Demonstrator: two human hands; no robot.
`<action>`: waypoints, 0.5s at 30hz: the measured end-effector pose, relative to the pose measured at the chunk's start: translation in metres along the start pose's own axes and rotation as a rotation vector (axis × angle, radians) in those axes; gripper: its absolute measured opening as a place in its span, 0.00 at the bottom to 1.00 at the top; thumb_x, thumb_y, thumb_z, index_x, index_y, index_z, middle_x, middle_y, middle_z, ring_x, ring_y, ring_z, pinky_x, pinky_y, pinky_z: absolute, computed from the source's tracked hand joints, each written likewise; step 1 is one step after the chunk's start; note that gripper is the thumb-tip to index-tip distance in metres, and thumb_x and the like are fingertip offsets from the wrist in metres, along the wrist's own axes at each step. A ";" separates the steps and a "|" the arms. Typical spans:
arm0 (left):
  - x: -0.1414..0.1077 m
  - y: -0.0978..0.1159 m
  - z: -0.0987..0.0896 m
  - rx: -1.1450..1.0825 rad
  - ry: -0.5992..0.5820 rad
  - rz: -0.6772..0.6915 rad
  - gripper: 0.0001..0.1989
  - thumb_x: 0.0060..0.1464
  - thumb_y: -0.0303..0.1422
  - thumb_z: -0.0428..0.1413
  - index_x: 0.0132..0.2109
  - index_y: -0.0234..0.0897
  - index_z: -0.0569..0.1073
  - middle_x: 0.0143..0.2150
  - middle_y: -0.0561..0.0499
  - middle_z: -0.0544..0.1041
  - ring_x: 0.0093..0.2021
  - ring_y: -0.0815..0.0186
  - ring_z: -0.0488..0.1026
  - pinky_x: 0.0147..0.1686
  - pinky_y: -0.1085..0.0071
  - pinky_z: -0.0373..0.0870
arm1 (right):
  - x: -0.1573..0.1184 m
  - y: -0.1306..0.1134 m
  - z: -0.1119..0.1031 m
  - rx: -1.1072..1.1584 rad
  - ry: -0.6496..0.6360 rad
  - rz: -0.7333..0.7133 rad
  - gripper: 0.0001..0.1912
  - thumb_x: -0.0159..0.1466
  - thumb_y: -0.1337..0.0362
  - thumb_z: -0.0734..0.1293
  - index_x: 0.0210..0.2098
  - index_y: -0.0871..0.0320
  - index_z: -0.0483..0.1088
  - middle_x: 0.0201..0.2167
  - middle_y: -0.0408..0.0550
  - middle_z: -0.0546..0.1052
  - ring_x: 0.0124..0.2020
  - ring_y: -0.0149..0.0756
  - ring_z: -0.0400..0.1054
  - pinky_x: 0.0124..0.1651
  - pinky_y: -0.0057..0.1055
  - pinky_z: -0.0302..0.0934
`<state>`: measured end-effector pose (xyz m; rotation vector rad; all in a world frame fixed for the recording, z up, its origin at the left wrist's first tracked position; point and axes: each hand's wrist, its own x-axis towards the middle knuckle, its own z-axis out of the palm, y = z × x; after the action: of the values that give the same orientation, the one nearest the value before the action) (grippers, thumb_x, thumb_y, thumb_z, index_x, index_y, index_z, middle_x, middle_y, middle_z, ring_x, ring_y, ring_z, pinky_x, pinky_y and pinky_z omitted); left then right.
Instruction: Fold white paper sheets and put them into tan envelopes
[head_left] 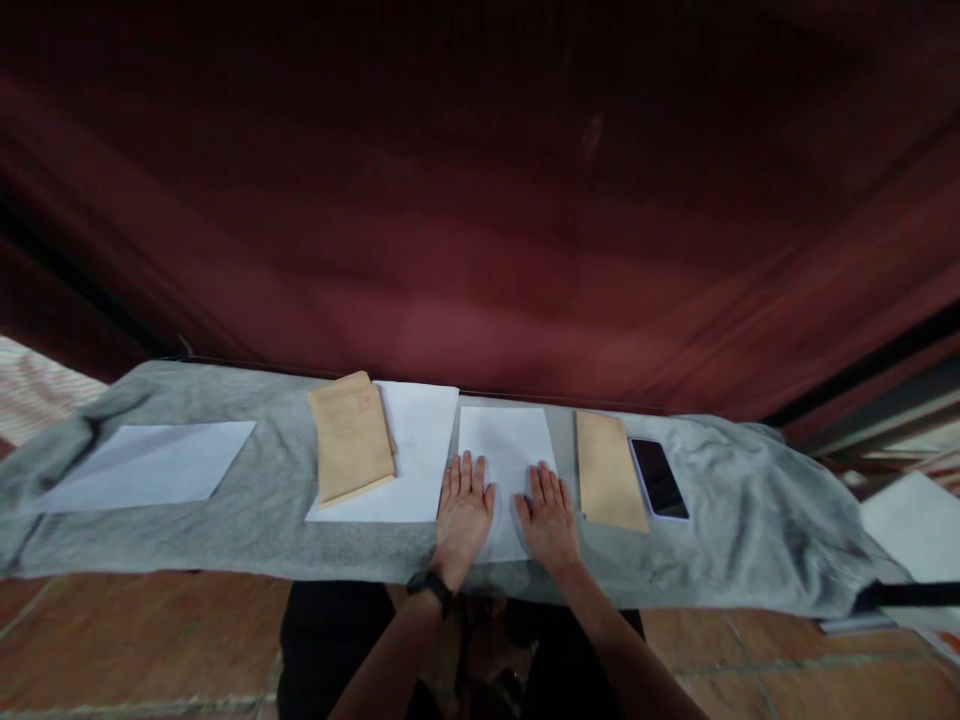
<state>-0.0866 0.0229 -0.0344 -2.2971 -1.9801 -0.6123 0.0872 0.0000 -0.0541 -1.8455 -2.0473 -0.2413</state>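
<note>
A white sheet of paper (504, 432) lies on the grey cloth in front of me. My left hand (463, 510) rests flat on its left edge, fingers stretched out and pointing away from me. Flat on the right side of the same sheet is my right hand (549, 517), its thumb spread toward the left one. Neither hand grips anything. Left of the sheet are more white paper (420, 450) and, partly on top of it, a small stack of brown envelopes (352, 440). Another brown envelope (609, 470) lies just right of my right hand.
A smartphone (660, 480) with a dark screen lies beside the right envelope. Another white sheet (150, 465) is at the far left of the grey cloth (262, 530). Behind the narrow surface rises a dark red panel (480, 250). Below is a tiled floor (150, 640).
</note>
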 end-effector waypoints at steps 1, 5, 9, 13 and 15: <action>0.000 0.001 -0.001 0.002 -0.005 0.002 0.29 0.67 0.37 0.46 0.71 0.32 0.61 0.74 0.38 0.57 0.75 0.48 0.50 0.71 0.48 0.54 | 0.000 0.000 0.000 0.003 0.001 0.003 0.32 0.74 0.53 0.54 0.71 0.64 0.55 0.71 0.62 0.60 0.71 0.51 0.56 0.71 0.50 0.47; 0.002 0.002 -0.003 0.012 -0.025 0.010 0.29 0.67 0.37 0.46 0.71 0.30 0.61 0.74 0.36 0.58 0.74 0.47 0.52 0.71 0.48 0.53 | 0.001 -0.001 -0.002 0.006 -0.010 0.014 0.31 0.74 0.54 0.55 0.71 0.65 0.57 0.71 0.62 0.60 0.71 0.51 0.55 0.71 0.49 0.46; 0.002 0.002 -0.004 0.012 -0.042 0.007 0.29 0.68 0.38 0.45 0.71 0.30 0.61 0.73 0.38 0.59 0.74 0.48 0.52 0.71 0.48 0.53 | 0.003 -0.002 -0.005 0.013 -0.039 0.030 0.31 0.74 0.56 0.56 0.70 0.67 0.58 0.71 0.63 0.59 0.71 0.50 0.55 0.71 0.49 0.46; 0.001 0.000 -0.009 -0.018 -0.063 0.026 0.28 0.68 0.38 0.44 0.70 0.30 0.62 0.73 0.38 0.59 0.74 0.50 0.54 0.71 0.49 0.53 | 0.004 -0.003 -0.009 0.012 -0.082 0.051 0.31 0.74 0.56 0.57 0.71 0.67 0.56 0.72 0.62 0.58 0.71 0.49 0.54 0.72 0.47 0.44; 0.000 0.000 -0.012 -0.036 -0.066 0.052 0.28 0.68 0.39 0.43 0.70 0.33 0.64 0.73 0.40 0.61 0.73 0.50 0.56 0.70 0.49 0.54 | 0.004 -0.004 -0.011 0.001 -0.093 0.056 0.31 0.74 0.57 0.57 0.71 0.67 0.56 0.72 0.62 0.58 0.71 0.48 0.54 0.72 0.46 0.44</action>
<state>-0.0901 0.0195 -0.0239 -2.4122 -1.9453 -0.5799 0.0849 -0.0010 -0.0421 -1.9438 -2.0522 -0.1416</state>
